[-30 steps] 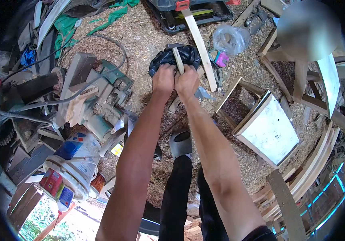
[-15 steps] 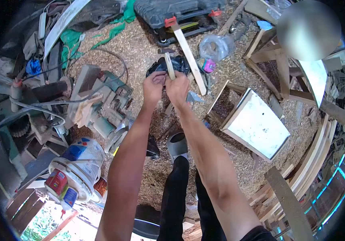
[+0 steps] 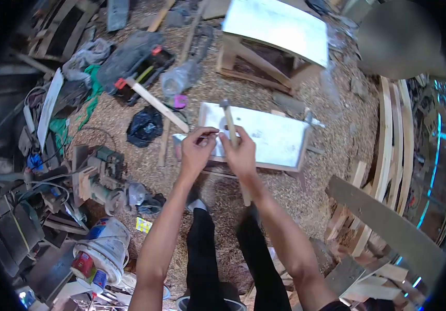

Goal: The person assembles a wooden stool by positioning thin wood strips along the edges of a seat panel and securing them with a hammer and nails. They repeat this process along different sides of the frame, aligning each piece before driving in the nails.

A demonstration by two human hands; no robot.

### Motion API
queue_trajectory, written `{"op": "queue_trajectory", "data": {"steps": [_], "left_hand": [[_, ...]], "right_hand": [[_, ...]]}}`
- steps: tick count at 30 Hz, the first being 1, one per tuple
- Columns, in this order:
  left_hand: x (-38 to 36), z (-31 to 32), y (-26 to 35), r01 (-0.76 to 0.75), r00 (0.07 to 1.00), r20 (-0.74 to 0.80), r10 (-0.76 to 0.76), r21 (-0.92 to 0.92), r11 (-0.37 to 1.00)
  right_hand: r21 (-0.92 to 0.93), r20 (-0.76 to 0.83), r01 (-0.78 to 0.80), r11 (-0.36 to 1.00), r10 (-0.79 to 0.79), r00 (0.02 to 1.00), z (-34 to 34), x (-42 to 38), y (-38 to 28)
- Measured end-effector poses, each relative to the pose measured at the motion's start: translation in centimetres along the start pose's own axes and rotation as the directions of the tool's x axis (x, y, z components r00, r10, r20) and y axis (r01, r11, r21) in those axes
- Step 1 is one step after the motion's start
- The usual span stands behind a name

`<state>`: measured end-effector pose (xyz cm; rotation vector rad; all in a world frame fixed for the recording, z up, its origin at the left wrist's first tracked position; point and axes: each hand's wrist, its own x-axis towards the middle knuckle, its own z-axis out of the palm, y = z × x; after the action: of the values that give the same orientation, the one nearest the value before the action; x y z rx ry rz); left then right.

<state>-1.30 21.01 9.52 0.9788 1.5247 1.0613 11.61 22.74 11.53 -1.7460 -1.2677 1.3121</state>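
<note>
My right hand (image 3: 241, 154) is closed round the wooden handle of a hammer (image 3: 229, 122), its metal head pointing away from me. My left hand (image 3: 198, 151) is beside it, with thumb and fingers pinched together near the right fingertips; anything held there is too small to make out. Both hands are over the near left part of a wooden frame with a white panel (image 3: 275, 136), which lies on the floor in front of my feet.
A second white-topped wooden piece (image 3: 280, 26) stands farther off. On the left lie a black bag (image 3: 145, 127), a wood strip (image 3: 158, 105) leaning on a dark tool case (image 3: 129, 57), and a machine (image 3: 103, 173). Long boards (image 3: 383, 150) and a bucket (image 3: 106, 238) flank me.
My view has turned right, from the black bag and tool case to the white-panelled frame. The hammer has stayed in my right hand, and both hands are now over the panel.
</note>
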Motion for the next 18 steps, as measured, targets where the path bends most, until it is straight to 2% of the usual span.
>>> {"op": "queue_trajectory", "data": {"steps": [3, 4, 6, 7, 8, 9, 13, 15, 16, 18], "left_hand": [[-1.6, 9.0, 1.2, 0.053, 0.998, 0.048, -0.048, -0.101, 0.993], [-2.2, 11.7, 1.0, 0.075, 0.996, 0.065, -0.068, -0.117, 0.99], [-3.3, 16.5, 0.0, 0.072, 0.993, 0.102, -0.063, -0.092, 0.993], [-3.7, 18.3, 0.4, 0.038, 0.992, 0.123, -0.03, -0.061, 0.997], [-4.1, 20.0, 0.5, 0.006, 0.989, 0.145, -0.001, -0.031, 1.0], [-4.2, 21.6, 0.0, -0.033, 0.988, 0.153, 0.036, -0.018, 0.999], [-3.8, 25.9, -2.3, -0.143, 0.976, 0.177, 0.129, 0.072, 0.987], [-3.6, 27.5, -3.4, -0.232, 0.965, 0.161, 0.209, 0.141, 0.963], [-3.5, 28.0, -3.8, -0.23, 0.963, 0.175, 0.204, 0.147, 0.962], [-3.5, 28.7, -4.7, -0.303, 0.949, 0.146, 0.278, 0.193, 0.933]], "right_hand": [[-0.052, -0.099, -0.071, 0.996, 0.066, 0.993, -9.1, -1.0, 3.5], [-0.03, -0.17, -0.011, 0.999, 0.006, 0.985, -11.5, -1.2, 4.7], [-0.148, -0.219, -0.147, 0.978, 0.113, 0.969, -16.7, -2.6, 5.5], [-0.131, -0.231, -0.159, 0.979, 0.126, 0.965, -18.7, -2.8, 7.6], [-0.116, -0.273, -0.085, 0.99, 0.05, 0.961, -20.5, -2.5, 10.6], [-0.108, -0.315, -0.012, 0.994, -0.023, 0.949, -21.9, -2.5, 12.7], [0.015, -0.381, -0.141, 0.99, 0.136, 0.914, -25.8, -2.1, 14.9], [-0.056, -0.386, -0.089, 0.994, 0.061, 0.92, -26.9, -1.1, 16.8], [-0.046, -0.394, -0.1, 0.994, 0.074, 0.916, -27.3, -0.8, 17.4], [0.014, -0.304, -0.145, 0.989, 0.143, 0.942, -27.4, -0.3, 18.4]]}}
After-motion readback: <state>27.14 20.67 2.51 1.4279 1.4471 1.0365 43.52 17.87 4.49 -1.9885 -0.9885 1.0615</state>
